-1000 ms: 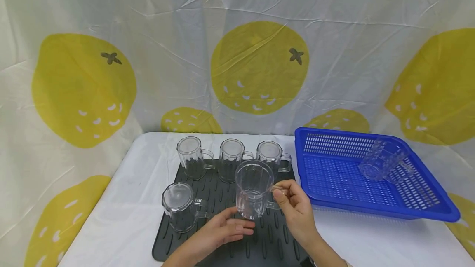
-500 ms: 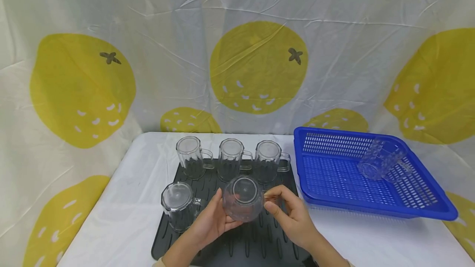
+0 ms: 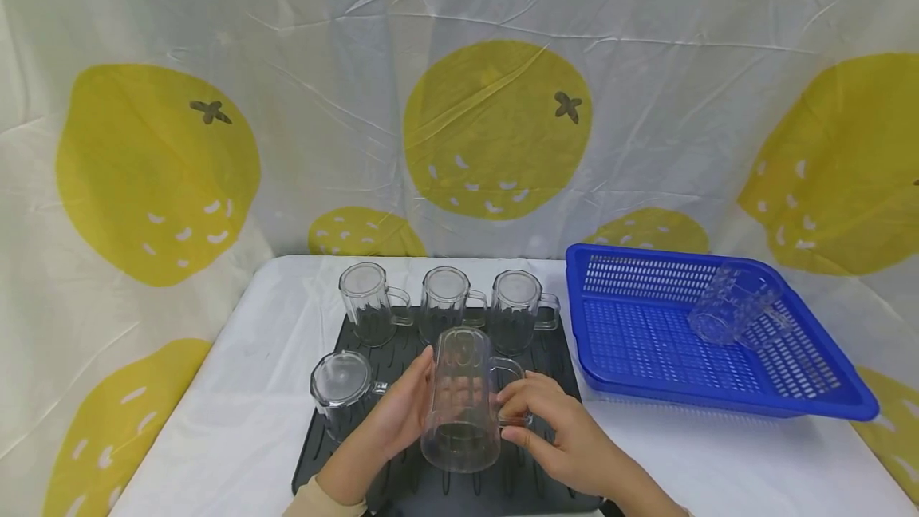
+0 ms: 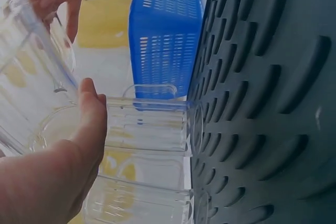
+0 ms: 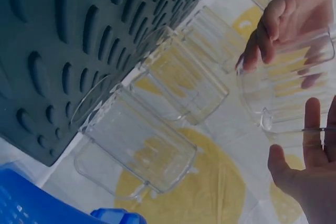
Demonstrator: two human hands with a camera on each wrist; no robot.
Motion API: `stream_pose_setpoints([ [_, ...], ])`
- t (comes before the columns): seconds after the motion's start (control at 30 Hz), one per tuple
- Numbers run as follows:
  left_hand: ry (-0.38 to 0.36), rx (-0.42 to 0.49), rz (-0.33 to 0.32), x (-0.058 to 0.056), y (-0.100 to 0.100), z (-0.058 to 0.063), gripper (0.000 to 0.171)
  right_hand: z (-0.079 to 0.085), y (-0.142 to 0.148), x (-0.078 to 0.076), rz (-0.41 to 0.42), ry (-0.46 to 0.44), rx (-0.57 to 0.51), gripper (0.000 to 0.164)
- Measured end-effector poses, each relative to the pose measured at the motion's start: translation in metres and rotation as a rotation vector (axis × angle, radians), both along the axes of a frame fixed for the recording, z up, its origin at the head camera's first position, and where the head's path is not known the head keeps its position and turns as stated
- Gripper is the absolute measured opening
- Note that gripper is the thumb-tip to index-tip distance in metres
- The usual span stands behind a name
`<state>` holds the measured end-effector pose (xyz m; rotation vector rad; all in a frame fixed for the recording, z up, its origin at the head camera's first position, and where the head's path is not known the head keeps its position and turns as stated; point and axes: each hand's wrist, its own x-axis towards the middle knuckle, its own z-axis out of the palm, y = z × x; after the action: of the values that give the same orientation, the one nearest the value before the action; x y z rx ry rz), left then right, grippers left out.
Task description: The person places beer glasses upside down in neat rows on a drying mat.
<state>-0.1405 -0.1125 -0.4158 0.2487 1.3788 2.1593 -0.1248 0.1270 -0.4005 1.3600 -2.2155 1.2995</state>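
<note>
A clear glass mug (image 3: 463, 401) is held over the dark drying mat (image 3: 431, 485), tilted, with its base up and away and its wide mouth down toward me. My left hand (image 3: 397, 413) grips its left side, thumb along the near face and fingers showing through the glass behind. At its right, my right hand (image 3: 563, 437) has fingers and thumb at the handle (image 3: 508, 373). Three glass mugs (image 3: 364, 305) (image 3: 445, 305) (image 3: 517, 309) stand in a row along the mat's back edge. Another mug (image 3: 345, 389) stands at the mat's left, beside my left hand.
Right of the mat sits a blue plastic basket (image 3: 610, 385) with a clear glass mug (image 3: 728, 305) lying on its side inside. White cloth (image 3: 237, 389) covers the table. A curtain (image 3: 323, 118) printed with yellow fruit hangs behind.
The held mug has turned from mouth up to mouth down and come nearer to me. My left hand has moved from below its base to a grip round its side.
</note>
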Motion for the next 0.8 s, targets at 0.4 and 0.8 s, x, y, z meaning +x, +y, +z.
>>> stream_pose_setpoints([
  [0.4,0.034,-0.048,0.114,-0.005,0.003,0.005,0.059,-0.014,-0.002,0.001,0.057,0.392,0.158,0.010],
  [0.8,0.088,-0.103,0.124,-0.003,0.005,0.006,0.069,-0.026,0.001,0.001,-0.043,0.566,0.270,0.028],
])
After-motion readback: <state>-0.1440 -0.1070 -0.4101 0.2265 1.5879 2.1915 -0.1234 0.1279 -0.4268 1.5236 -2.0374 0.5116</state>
